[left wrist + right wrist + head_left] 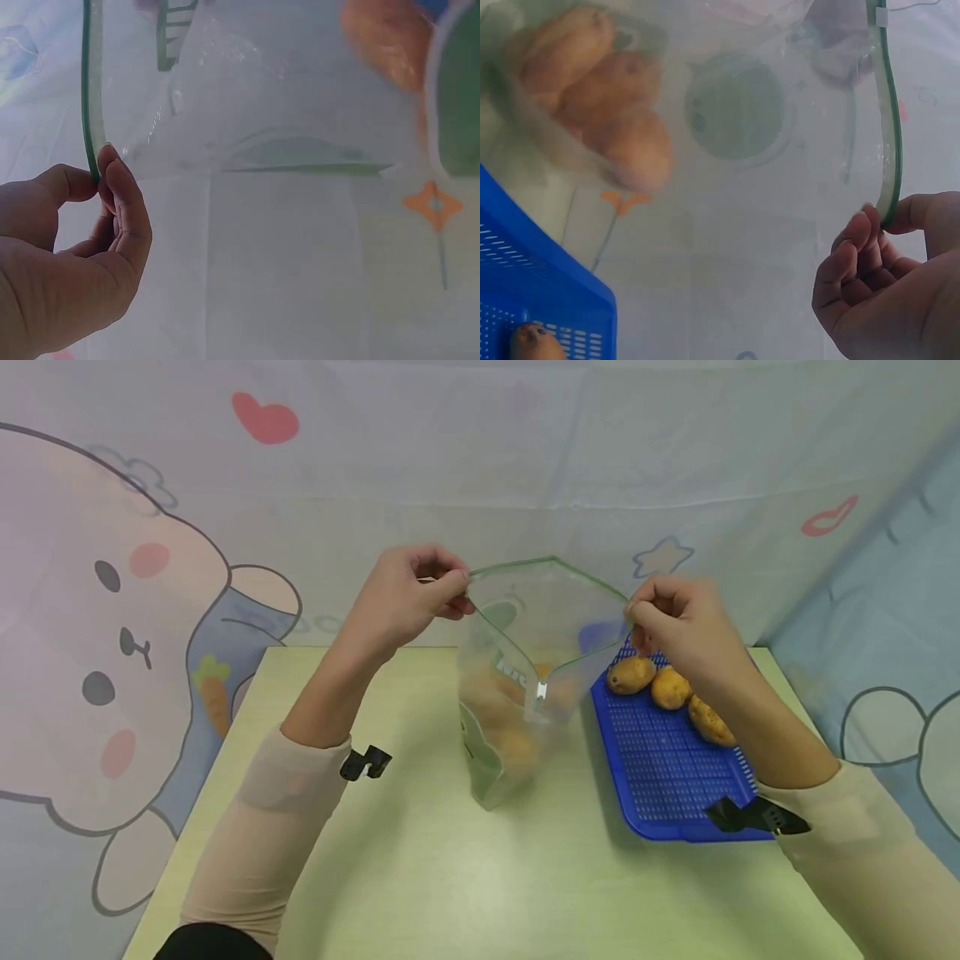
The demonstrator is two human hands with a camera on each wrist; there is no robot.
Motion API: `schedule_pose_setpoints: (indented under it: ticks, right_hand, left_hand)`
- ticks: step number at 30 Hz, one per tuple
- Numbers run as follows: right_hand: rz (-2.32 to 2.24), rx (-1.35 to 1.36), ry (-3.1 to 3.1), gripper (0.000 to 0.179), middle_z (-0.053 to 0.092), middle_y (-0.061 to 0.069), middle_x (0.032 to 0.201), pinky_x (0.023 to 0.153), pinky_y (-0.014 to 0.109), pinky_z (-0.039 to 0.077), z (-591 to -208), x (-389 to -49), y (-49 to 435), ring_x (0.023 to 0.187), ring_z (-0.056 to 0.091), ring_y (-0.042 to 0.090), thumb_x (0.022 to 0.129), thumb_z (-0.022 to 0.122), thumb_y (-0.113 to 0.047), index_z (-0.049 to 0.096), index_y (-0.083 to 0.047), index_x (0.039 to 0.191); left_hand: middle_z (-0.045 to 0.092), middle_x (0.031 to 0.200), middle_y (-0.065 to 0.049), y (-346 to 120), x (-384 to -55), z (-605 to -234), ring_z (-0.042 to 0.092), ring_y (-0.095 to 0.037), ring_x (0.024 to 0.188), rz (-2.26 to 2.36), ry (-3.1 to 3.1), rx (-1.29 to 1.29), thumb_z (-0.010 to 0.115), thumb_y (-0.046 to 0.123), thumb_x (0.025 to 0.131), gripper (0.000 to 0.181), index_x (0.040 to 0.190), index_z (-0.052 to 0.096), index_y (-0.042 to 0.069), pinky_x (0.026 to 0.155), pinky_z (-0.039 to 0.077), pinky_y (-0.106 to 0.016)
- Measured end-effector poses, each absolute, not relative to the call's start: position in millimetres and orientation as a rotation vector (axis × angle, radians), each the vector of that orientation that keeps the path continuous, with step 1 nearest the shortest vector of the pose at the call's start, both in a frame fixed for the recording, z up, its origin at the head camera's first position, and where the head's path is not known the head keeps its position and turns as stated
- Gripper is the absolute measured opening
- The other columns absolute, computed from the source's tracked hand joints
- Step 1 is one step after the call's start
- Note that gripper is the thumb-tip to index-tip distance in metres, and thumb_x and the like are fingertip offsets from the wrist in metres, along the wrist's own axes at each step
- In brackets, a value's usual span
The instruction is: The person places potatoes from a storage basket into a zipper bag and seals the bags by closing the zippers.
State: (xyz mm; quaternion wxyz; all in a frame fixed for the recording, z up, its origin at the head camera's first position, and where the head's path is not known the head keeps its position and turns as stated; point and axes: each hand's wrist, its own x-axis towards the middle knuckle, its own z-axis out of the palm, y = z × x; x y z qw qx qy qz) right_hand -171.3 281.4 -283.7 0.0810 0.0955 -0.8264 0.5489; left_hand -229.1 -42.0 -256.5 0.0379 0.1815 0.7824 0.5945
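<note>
A clear zip bag with green printing and a green zip edge is held up by its mouth, which gapes in a diamond shape. Several potatoes lie in its lower part, seen through the film. My left hand pinches the left corner of the mouth between thumb and fingers; the left wrist view shows the same grip. At the opposite corner my right hand pinches the green edge, fingers curled. A white zip slider sits on the near side of the mouth.
To the right of the bag stands a blue perforated basket with several potatoes at its far end, partly behind my right forearm. Both rest on a pale yellow-green table. A printed cloth hangs behind the table.
</note>
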Motion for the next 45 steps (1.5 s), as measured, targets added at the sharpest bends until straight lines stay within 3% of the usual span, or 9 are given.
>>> schedule_pose_setpoints:
  ticks: [4,10,15,21,29,37,42,45]
  right_hand:
    - [1.626,0.255,-2.603,0.019,0.064,0.012,0.078,0.06,0.031,0.056,-297.9,-171.6,289.3,0.068,0.061,0.031,0.108,0.058,-0.014,0.066,0.002,0.101]
    - [1.695,0.139,-2.738,0.021,0.064,0.013,0.088,0.062,0.031,0.055,-328.0,-170.4,309.4,0.074,0.062,0.026,0.11,0.058,-0.021,0.063,-0.001,0.108]
    - [1.822,0.081,-2.715,0.019,0.061,0.009,0.087,0.058,0.027,0.052,-351.9,-171.7,326.7,0.07,0.058,0.019,0.109,0.057,-0.015,0.06,0.004,0.108]
    - [1.641,0.133,-2.796,0.018,0.063,0.011,0.086,0.061,0.028,0.057,-376.0,-171.7,343.8,0.069,0.061,0.018,0.109,0.054,-0.009,0.061,0.007,0.11]
    - [1.419,0.24,-2.874,0.025,0.069,0.018,0.098,0.068,0.026,0.059,-384.3,-167.5,362.2,0.079,0.066,0.016,0.111,0.057,-0.017,0.064,0.004,0.121]
    - [1.037,0.199,-2.884,0.032,0.07,0.016,0.113,0.074,0.019,0.048,-393.9,-167.7,401.0,0.099,0.06,0.023,0.108,0.065,-0.029,0.069,-0.001,0.123]
    - [0.977,0.155,-2.872,0.031,0.071,0.019,0.115,0.074,0.015,0.046,-405.1,-164.5,419.8,0.099,0.06,0.015,0.107,0.067,-0.027,0.068,0.0,0.122]
    - [0.958,0.134,-2.869,0.031,0.071,0.02,0.114,0.074,0.014,0.045,-409.4,-161.4,426.1,0.098,0.062,0.018,0.107,0.067,-0.027,0.068,0.0,0.121]
  left_hand:
    - [0.072,0.099,-0.016,-28.4,-225.6,-251.5,0.075,-0.035,0.09,1.783,2.413,0.596,0.058,0.006,0.099,0.016,0.105,0.072,0.002,0.082,0.064,-0.038]
    - [0.075,0.091,-0.009,0.6,-221.1,-258.6,0.076,-0.023,0.082,1.642,2.47,0.663,0.062,0.012,0.101,0.012,0.104,0.073,0.007,0.082,0.064,-0.038]
    - [0.077,0.087,-0.002,24.5,-217.9,-274.7,0.075,-0.017,0.078,1.551,2.463,0.685,0.065,0.016,0.104,0.01,0.104,0.073,0.01,0.08,0.063,-0.034]
    - [0.077,0.087,0.0,43.2,-211.6,-291.5,0.075,-0.018,0.079,1.508,2.412,0.663,0.066,0.017,0.105,0.01,0.106,0.073,0.011,0.081,0.062,-0.037]
    - [0.075,0.093,-0.007,50.1,-211.4,-306.6,0.076,-0.019,0.081,1.62,2.328,0.654,0.066,0.012,0.105,0.012,0.11,0.072,0.003,0.077,0.063,-0.032]
    - [0.076,0.092,-0.008,48.9,-212.8,-313.9,0.076,-0.021,0.08,1.68,2.293,0.648,0.066,0.012,0.105,0.014,0.11,0.073,0.001,0.078,0.064,-0.034]
    - [0.076,0.093,-0.007,50.7,-212.4,-315.0,0.076,-0.023,0.082,1.676,2.271,0.644,0.066,0.015,0.106,0.015,0.111,0.072,0.002,0.08,0.063,-0.034]
    - [0.075,0.094,-0.007,52.4,-212.9,-316.1,0.076,-0.023,0.082,1.682,2.257,0.65,0.067,0.016,0.106,0.015,0.111,0.072,0.003,0.08,0.063,-0.035]
